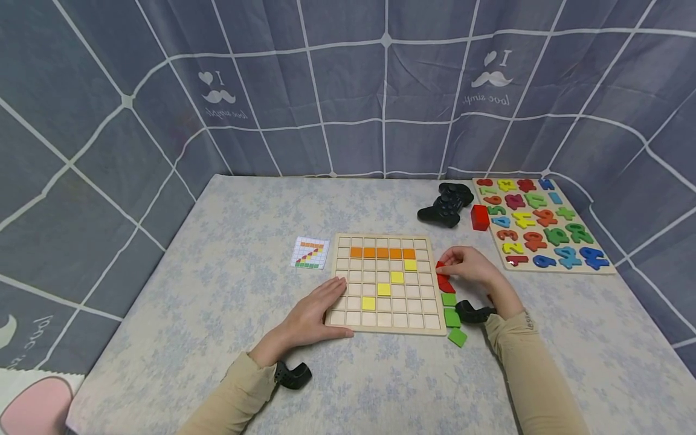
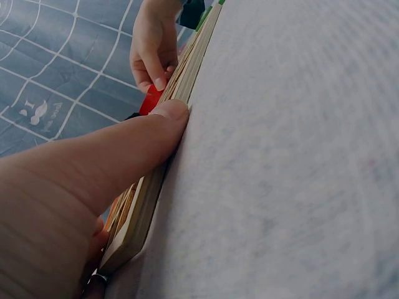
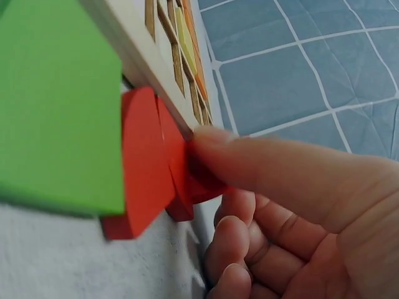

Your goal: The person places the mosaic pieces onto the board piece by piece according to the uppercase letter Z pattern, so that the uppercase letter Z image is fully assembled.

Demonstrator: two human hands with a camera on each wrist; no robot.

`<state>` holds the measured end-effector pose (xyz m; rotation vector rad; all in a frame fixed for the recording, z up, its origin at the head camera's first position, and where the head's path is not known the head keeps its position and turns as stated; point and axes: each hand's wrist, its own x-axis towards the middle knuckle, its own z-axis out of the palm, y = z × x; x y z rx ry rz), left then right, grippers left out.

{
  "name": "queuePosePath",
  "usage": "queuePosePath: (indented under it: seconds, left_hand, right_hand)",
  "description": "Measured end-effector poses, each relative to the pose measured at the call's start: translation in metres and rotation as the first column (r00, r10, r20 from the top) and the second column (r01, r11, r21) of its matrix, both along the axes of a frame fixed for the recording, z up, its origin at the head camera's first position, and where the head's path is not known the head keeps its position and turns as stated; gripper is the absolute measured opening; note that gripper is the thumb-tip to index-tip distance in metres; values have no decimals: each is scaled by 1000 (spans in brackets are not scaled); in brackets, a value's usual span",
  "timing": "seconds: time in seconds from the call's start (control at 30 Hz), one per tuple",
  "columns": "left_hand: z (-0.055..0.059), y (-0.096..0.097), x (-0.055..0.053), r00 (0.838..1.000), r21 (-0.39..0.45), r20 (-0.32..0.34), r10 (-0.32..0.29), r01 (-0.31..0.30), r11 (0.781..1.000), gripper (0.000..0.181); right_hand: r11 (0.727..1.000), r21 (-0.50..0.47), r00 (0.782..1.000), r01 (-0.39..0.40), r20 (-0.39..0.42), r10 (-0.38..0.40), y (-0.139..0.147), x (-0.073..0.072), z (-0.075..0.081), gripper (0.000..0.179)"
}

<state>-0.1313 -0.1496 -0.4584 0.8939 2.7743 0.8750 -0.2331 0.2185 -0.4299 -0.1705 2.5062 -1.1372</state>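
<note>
A wooden grid board (image 1: 380, 330) lies on the table, with a row of orange tiles (image 1: 383, 252) and a diagonal of yellow tiles (image 1: 383, 290) in its cells. My left hand (image 1: 312, 311) rests at the board's near left corner, fingers extended along the left side and thumb at the front edge (image 2: 171, 111). Beside the right edge, my right hand (image 1: 470, 266) pinches a red tile (image 2: 151, 98) between thumb and fingers. More red tiles (image 3: 144, 159) lie against that edge, some with slanted sides. Several green tiles (image 1: 452, 318) continue the line toward me.
A pattern card (image 1: 310, 252) lies left of the board. At the back right are a black game controller (image 1: 447, 205), a red block (image 1: 480, 217) and a puzzle board (image 1: 565, 267) of colourful numbers and letters. A grid-patterned curtain (image 1: 348, 90) stands behind the table.
</note>
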Motion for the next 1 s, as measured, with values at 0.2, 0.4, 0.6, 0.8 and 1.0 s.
queuePosePath:
  seconds: [0.2,0.4,0.6,0.8,1.0]
  left_hand:
    - [0,0,0,1000,3,-6,-3,3,1000,97]
    - [1,-1,0,1000,3,-5,-2,2,1000,96]
    - [1,-2,0,1000,1,-2,1,-1,1000,96]
    - [1,-2,0,1000,2,1,-2,2,1000,96]
    - [0,-1,0,1000,-1,8,-5,5,1000,97]
  right_hand:
    - [1000,15,999,-3,-48,4,4,1,7,31]
    - [999,-17,991,-30,-127,28,-4,-1,15,31]
    - [987,23,971,-159,-176,160,-32,-8,21,24]
    - [960,92,943,-264,-184,277,-61,-16,24,17]
    - [932,167,921,-322,-174,349,-76,-20,20,13]
